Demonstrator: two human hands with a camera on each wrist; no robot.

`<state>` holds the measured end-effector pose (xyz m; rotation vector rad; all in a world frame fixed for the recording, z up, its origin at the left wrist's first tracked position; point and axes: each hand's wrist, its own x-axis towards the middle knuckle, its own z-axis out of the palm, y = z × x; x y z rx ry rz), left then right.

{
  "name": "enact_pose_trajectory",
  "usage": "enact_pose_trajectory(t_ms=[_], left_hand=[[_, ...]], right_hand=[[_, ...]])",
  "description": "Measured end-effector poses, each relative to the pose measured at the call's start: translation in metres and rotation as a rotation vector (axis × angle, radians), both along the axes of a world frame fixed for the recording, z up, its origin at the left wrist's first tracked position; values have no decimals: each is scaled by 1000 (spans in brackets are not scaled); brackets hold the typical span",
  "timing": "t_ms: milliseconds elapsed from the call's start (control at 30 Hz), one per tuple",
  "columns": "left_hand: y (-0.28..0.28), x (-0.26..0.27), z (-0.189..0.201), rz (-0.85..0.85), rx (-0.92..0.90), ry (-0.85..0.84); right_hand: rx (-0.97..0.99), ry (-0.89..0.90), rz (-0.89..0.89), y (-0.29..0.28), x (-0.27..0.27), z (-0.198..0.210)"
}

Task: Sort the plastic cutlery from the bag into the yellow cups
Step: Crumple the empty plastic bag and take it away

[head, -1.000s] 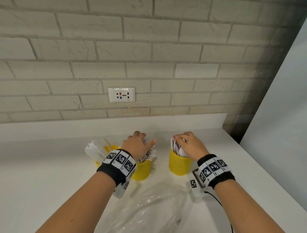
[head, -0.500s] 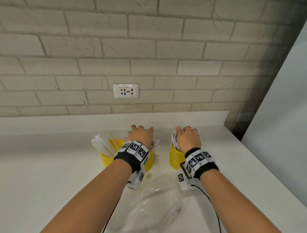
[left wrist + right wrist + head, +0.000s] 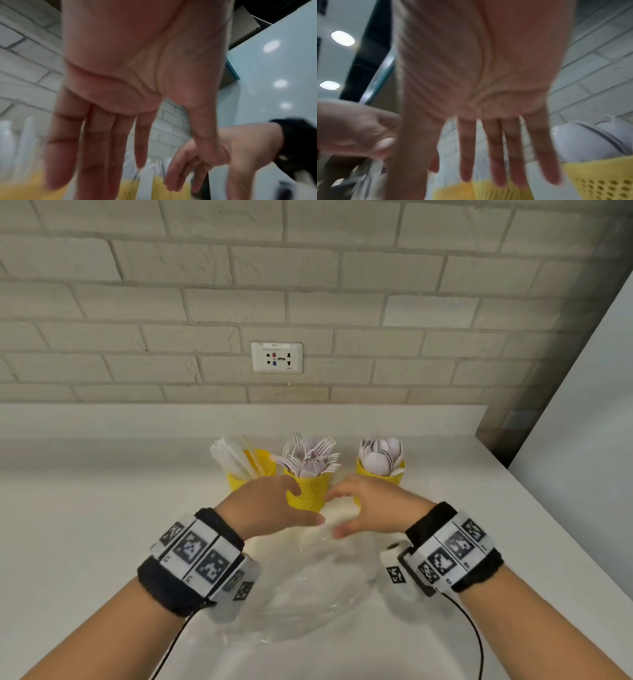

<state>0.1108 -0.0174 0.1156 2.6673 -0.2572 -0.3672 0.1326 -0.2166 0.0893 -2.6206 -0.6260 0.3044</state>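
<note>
With cutlery sorted, the bag (image 3: 308, 587) should be checked.
Both the left hand (image 3: 270, 505) and right hand (image 3: 373, 505) hover empty, fingers spread; leftovers possibly remain.

Both forearms reach forward, left hand (image 3: 270, 503) and right hand (image 3: 375, 505) close together, fingers (image 3: 96, 142) straight, relaxed.

Both hands have come off the cups and drawn back toward the person. The left hand (image 3: 270, 505), which a second ago lay over the forks (image 3: 310, 457), now hovers with fingers straight above the clear plastic bag (image 3: 308, 580), in front of the middle yellow cup (image 3: 308, 494). The right hand (image 3: 373, 508), earlier over the spoons (image 3: 380, 455) in the right yellow cup (image 3: 394, 474), hangs likewise, fingers loose. Forks and spoons now stand uncovered, and the view has dipped lower over the counter.
</note>
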Motion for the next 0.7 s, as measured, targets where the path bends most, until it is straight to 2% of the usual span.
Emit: enact_pose_trajectory(t_ms=[67,133,233,333,467,567,600,700], left_hand=[[4,-21,-25,-79,242,153],[7,-34,-52,-107,415,245],[9,-45,-81,-118,545,293],[6,-48,-93,-101,593,254],[6,-47,-97,-49,486,240],[1,-46,-94,-31,372,180],[0,-46,-92,-4,268,164],[-6,-38,-82,162,-198,109]], right_hand=[[-345,176,81,7,-10,-21],[-527,251,95,11,-17,-40],[-599,217,99,17,-25,-57],[-581,160,67,18,-31,-63],[-434,201,-52,10,-35,-70],[-155,153,-174,6,-44,-75],[-33,108,-232,6,-49,-74],[428,-59,-377,10,-59,-63]])
